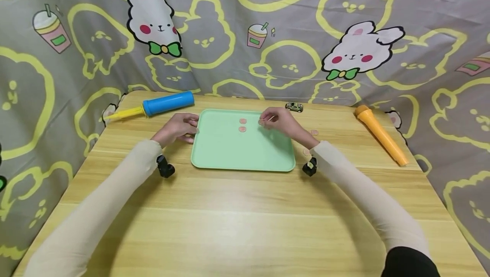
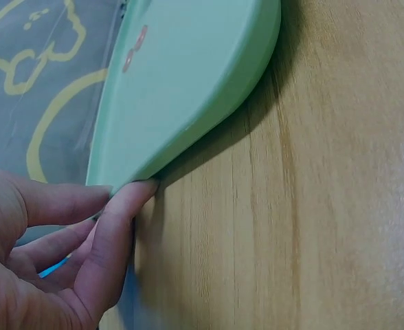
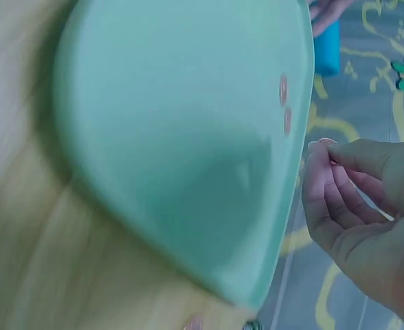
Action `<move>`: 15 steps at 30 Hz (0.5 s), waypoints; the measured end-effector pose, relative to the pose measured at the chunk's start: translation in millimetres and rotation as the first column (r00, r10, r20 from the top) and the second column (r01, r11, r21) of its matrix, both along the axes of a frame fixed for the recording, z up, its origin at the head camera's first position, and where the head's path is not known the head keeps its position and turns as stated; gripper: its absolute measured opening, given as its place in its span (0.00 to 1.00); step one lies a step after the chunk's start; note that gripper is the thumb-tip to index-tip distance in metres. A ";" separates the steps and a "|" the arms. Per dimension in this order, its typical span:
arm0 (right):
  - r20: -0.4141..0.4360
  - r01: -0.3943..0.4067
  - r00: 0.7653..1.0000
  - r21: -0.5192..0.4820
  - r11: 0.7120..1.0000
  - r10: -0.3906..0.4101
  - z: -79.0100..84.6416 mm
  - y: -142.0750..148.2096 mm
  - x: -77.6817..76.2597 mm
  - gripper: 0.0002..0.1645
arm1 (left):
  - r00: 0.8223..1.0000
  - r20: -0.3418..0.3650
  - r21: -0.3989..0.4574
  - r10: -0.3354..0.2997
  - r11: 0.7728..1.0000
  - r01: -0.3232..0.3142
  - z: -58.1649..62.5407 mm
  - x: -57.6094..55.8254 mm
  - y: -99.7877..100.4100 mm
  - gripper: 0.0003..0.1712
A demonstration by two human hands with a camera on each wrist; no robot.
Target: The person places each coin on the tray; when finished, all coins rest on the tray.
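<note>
- Before the tray (image 1: pixel 226 151), the table (image 1: pixel 237 213) leaves us room.
- Left of it, the left hand (image 1: pixel 177 128) and pump (image 1: pixel 169 103) block us.
- Over its right half, the right hand (image 1: pixel 281 121) does.
- Behind it, we meet the curtain (image 1: pixel 237 68).

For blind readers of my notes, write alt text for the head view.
A person's right hand pinches a copper-colored coin over a green tray holding two coins, while the left hand grips the tray's left edge. Around it on the wooden table are two more coins, a balloon pump, a toy car and an orange toy microphone.
</note>
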State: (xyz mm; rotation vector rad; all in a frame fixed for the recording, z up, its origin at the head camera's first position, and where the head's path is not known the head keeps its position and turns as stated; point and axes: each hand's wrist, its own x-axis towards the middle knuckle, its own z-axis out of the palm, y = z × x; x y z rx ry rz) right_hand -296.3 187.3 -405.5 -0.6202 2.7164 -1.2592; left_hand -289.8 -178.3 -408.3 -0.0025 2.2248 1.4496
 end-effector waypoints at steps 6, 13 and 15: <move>0.090 0.027 0.996 -0.042 0.999 -0.023 -8.7 -19.0 4.0 0.05 | 1.000 -0.013 0.014 0.005 1.000 -0.005 -1.1 -0.4 2.8 0.40; 0.231 0.031 0.973 -0.067 0.997 -0.015 -11.9 -31.4 11.4 0.07 | 1.000 -0.028 -0.006 -0.001 1.000 0.001 0.2 1.1 2.2 0.39; 0.278 0.044 0.961 -0.081 0.996 -0.020 -11.4 -35.1 12.6 0.06 | 0.999 -0.034 -0.020 -0.006 1.000 0.006 1.3 1.3 2.1 0.39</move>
